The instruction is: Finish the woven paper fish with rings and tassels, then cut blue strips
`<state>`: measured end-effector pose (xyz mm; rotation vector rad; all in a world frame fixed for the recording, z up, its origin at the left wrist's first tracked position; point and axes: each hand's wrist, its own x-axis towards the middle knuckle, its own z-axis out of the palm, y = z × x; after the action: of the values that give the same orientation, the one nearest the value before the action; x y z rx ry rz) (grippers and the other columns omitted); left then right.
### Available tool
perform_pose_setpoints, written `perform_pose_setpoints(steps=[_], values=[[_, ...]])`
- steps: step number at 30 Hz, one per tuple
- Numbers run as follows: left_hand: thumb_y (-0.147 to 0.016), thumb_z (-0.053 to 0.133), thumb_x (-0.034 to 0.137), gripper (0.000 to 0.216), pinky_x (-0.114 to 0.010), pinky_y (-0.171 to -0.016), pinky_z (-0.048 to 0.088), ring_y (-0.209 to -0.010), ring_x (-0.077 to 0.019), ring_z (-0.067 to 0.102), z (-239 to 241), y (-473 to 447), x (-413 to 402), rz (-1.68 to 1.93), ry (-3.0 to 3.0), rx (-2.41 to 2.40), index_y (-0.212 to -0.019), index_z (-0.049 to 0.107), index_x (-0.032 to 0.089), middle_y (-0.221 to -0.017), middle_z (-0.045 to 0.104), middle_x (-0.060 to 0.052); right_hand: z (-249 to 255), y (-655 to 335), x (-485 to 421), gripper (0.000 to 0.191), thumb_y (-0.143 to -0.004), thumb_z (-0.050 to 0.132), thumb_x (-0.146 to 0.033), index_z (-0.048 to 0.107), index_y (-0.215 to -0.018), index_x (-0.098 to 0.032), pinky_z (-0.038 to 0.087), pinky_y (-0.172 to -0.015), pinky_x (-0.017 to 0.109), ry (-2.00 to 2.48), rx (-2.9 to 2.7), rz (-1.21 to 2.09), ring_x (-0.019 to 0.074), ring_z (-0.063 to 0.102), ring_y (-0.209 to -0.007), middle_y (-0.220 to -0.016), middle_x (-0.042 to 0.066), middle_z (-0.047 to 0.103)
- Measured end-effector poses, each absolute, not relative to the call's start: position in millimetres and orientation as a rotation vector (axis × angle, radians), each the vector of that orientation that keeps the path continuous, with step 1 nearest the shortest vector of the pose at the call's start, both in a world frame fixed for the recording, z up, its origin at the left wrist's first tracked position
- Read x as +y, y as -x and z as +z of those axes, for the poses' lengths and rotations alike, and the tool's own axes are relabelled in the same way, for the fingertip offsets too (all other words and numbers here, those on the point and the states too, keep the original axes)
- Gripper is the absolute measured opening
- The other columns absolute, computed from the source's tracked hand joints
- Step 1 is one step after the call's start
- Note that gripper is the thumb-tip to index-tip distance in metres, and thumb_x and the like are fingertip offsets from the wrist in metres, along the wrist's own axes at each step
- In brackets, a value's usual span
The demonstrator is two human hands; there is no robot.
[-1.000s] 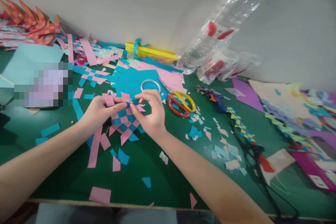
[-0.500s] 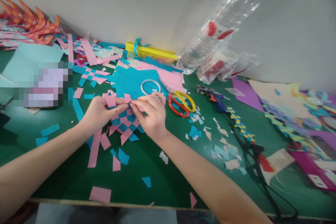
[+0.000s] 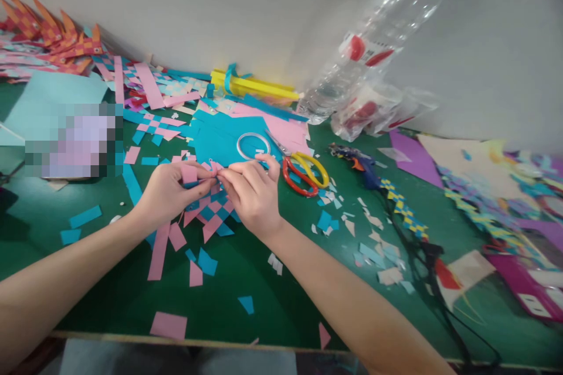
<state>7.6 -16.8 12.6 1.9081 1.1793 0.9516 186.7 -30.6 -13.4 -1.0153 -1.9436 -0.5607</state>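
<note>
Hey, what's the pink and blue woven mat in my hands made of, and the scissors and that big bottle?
Woven mat, pinched by left hand and right hand: looks like matte paper, flat strips with cut edges. Scissors: handles seem glossy plastic, red and yellow; blades probably metal. Bottle: clear thin plastic, see-through with bright glints.

Matt paper strips [image 3: 210, 209] woven pink and blue; glossy clear plastic bottle [image 3: 378, 41]; smooth plastic-handled scissors [image 3: 303, 173]; matt green worktop [image 3: 246, 269].
</note>
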Motion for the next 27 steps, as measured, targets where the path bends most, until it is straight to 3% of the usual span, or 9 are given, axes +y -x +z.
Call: perform_pose_setpoints(steps=[10,27], values=[[-0.08,0.064,0.031,0.015,-0.027,-0.071,0.054,-0.075,-0.0158,0.066,11.9,-8.6,-17.0,0.99,-1.951,1.149,-0.071,0.072,0.021,-0.079,0.073,-0.001,-12.3,-183.7,-31.5,0.01,-0.092,0.054,-0.019,0.063,-0.088,-0.017,0.036,-0.097,0.035,1.007,-1.937,-0.608,0.01,0.063,-0.074,-0.08,0.0,0.07],[-0.079,0.066,0.031,0.016,-0.029,-0.071,0.054,-0.074,-0.0165,0.066,13.1,-8.3,-17.6,0.994,-1.895,1.098,-0.069,0.071,0.021,-0.076,0.071,-0.001,-17.0,-184.8,-29.7,0.011,-0.094,0.049,-0.016,0.059,-0.092,-0.018,0.037,-0.097,0.034,1.016,-1.942,-0.481,0.0105,0.065,-0.079,-0.085,0.003,0.07]])
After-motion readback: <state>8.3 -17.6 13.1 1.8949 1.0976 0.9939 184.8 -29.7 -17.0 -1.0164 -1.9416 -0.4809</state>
